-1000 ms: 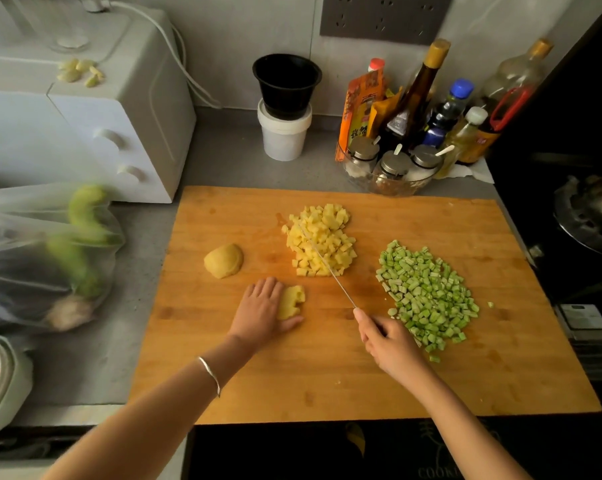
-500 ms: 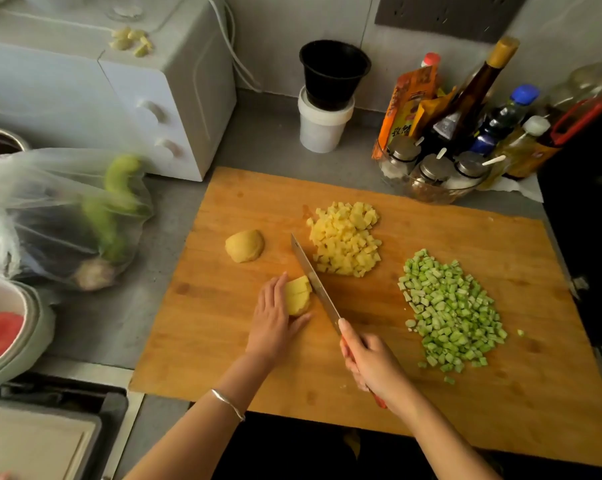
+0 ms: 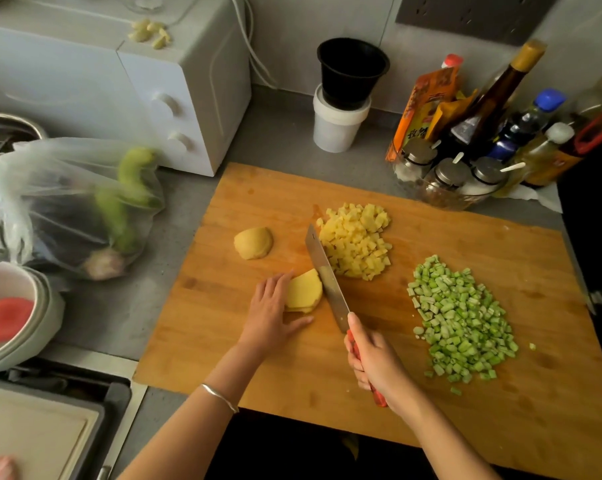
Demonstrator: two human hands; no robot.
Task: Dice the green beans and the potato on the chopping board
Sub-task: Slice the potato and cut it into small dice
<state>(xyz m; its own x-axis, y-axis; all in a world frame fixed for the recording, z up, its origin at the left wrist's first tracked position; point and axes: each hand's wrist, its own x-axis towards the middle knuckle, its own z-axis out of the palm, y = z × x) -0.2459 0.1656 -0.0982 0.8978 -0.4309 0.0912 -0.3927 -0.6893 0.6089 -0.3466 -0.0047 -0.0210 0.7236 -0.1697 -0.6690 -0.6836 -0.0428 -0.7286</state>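
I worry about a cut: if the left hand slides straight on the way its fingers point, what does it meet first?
Likely the knife, just past the potato slices the left hand holds; height is unclear.

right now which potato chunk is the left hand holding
The sliced stack beside the knife; the left hand holds it. The rounded chunk lies apart, untouched.
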